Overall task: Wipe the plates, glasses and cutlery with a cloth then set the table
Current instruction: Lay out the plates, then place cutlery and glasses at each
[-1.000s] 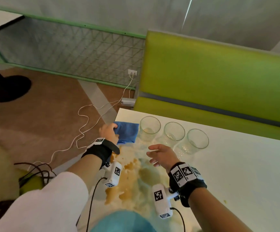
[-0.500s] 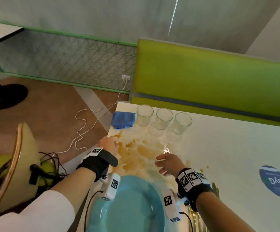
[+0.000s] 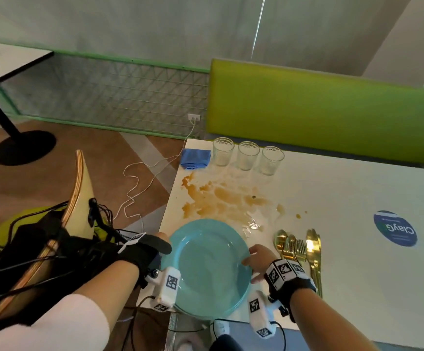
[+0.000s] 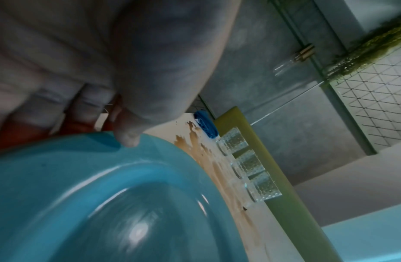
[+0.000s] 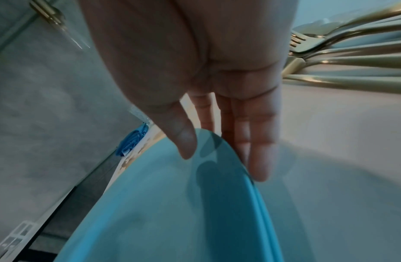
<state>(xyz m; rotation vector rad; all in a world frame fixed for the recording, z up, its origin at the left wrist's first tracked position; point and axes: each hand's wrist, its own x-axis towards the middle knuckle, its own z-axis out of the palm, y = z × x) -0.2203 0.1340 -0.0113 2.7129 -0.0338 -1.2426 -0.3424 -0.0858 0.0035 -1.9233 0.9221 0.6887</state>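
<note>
A teal plate lies at the near edge of the white table; a second teal rim shows just under it. My left hand holds its left rim, thumb on top and the other fingers below. My right hand takes the right rim, thumb over it and straight fingers under its edge. A folded blue cloth lies at the far left corner. Beside it stand three clear glasses in a row. Gold cutlery lies in a pile right of the plate.
A brown spill spreads over the table between plate and glasses. A green bench runs behind the table. On my left stand a wooden chair back and black cables, with a white cord on the floor. A round blue sticker sits at the right.
Both hands drew back from the far end of the table to the plate's rims. The left hand let go of the blue cloth, which stays at the corner.
</note>
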